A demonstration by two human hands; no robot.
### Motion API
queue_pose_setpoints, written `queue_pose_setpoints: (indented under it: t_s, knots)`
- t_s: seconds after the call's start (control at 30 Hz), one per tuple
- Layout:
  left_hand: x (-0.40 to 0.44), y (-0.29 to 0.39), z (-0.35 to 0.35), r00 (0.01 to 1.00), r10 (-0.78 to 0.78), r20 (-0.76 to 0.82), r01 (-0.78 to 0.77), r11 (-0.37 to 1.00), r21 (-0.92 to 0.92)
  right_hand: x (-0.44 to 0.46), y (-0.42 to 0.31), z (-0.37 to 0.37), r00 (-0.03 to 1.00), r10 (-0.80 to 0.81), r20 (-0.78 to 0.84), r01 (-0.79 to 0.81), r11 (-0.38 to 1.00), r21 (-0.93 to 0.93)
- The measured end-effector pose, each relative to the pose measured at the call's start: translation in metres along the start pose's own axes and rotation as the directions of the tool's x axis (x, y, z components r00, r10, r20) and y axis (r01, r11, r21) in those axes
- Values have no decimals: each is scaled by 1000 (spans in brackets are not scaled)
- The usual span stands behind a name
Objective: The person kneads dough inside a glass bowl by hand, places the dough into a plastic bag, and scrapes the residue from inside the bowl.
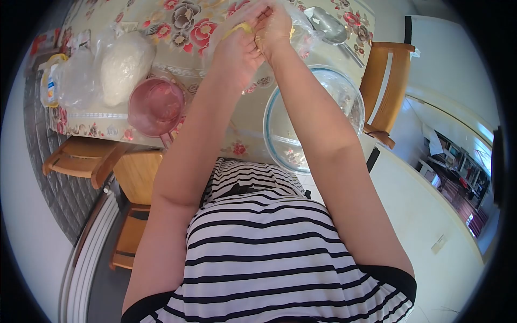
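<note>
My left hand point(237, 53) and my right hand point(274, 33) meet at the far side of the table, in front of a crumpled clear plastic bag point(306, 39). The right palm faces left with its fingers loosely curled and apart. Small yellowish bits seem to cling to it. The left fingers are apart and reach toward that palm; whether they press on it I cannot tell. A soft yellow piece point(237, 30) shows just beyond the left hand, against the plastic. To the right lies a metal scoop point(327, 27), its handle pointing toward me.
A large clear bowl with a blue rim point(273, 99) sits under my right forearm. Left of my left forearm stands a pink pot point(153, 105), beside a plastic bag of white dough or flour point(125, 64). Wooden chairs point(388, 89) flank the flower-patterned tablecloth point(240, 148).
</note>
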State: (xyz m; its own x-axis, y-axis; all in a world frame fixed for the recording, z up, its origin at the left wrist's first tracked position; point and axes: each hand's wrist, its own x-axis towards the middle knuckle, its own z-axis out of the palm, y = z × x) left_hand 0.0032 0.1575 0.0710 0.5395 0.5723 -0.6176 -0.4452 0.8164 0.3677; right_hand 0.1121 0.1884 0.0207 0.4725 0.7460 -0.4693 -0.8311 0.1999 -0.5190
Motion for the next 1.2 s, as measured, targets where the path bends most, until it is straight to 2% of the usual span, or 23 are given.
queue_pose_setpoints:
  t_s: [0.03, 0.1, 0.13, 0.2, 0.33, 0.43, 0.5, 0.53, 0.57, 0.63, 0.7, 0.73, 0.77, 0.8, 0.83, 0.87, 0.93, 1.0, 1.03, 1.1, 1.13, 1.17, 1.2]
  knots:
    - [-3, 2, 5, 999, -21, -47, 20, 1000, -12, 7, 1, -5, 1000, 2, -1, -2, 1000, 0]
    - [-3, 4, 7, 995, -43, -95, 41, 999, -25, 26, 0, -21, 962, -183, 203, 273, 634, -723]
    - [-1, 5, 6, 995, -69, -78, 65, 997, -51, 28, -3, -28, 963, -182, 200, 271, 635, -724]
    - [1, 6, 8, 994, -96, -58, 92, 993, -75, 19, -11, -25, 797, -53, 602, 602, -18, -799]
    - [30, -9, -8, 999, 38, 24, -35, 994, -106, -26, -25, 13, 948, 216, 232, 247, -42, -968]
    - [44, -14, -19, 979, 171, 109, -151, 973, -173, -20, -11, -6, 894, 218, 392, 392, 48, -919]
    - [33, -4, -19, 979, 173, 110, -148, 967, -207, 3, -18, -23, 506, 247, 827, 861, -198, -468]
    - [18, 4, -19, 992, 38, 121, -3, 962, -272, 5, -24, -26, 509, 239, 827, 859, -201, -471]
    - [9, 7, -17, 985, -99, 142, 142, 932, -334, -2, -34, -18, 682, 254, 686, 731, -191, -655]
    - [11, 2, -15, 996, -78, 40, 87, 933, -349, -18, -35, -12, 820, 272, 504, 558, -183, -809]
    - [28, 0, -30, 997, -44, -64, 18, 934, -356, -23, -21, -4, 699, 275, 660, 714, -215, -667]
    - [51, -1, -55, 954, 69, 293, 43, 932, -360, -23, -18, -2, 652, 274, 707, 758, -227, -611]
    - [62, -2, -69, 778, 174, 604, 68, 932, -356, -22, -16, -7, 567, 286, 773, 822, -254, -509]
    - [43, -1, -51, 781, 170, 601, 70, 932, -355, -24, -14, -11, 477, 302, 825, 872, -275, -404]
    - [11, 5, -14, 961, 78, 266, 2, 958, -288, -24, -17, -10, 475, 299, 828, 874, -274, -402]
    - [-6, 9, 9, 994, 14, -112, -36, 980, -198, -24, -23, -7, 677, 292, 675, 735, -241, -633]
    - [3, 6, 1, 996, 11, -92, -30, 977, -211, -33, -23, -10, 839, 288, 463, 526, -208, -824]
    - [25, 3, -23, 997, 17, -75, -34, 972, -232, -40, -6, -18, 547, 92, 832, 836, -120, -536]
    - [42, 0, -45, 963, 264, 55, -269, 940, 208, -39, -12, -20, 552, 88, 829, 832, -122, -541]
    - [33, 7, -37, 868, 412, 276, -494, 662, 564, -32, -33, -14, 637, 309, 706, 744, -488, -457]
    - [25, 13, -28, 948, 314, 45, -313, 906, 284, -34, -38, -11, 639, 304, 706, 741, -489, -460]
    - [14, 17, -17, 984, 116, -136, -127, 989, -80, -44, -44, -6, 800, 186, 570, 595, -364, -717]
    - [18, 15, -21, 985, 109, -134, -121, 989, -81, -55, -50, -3, 920, 102, 378, 391, -201, -898]
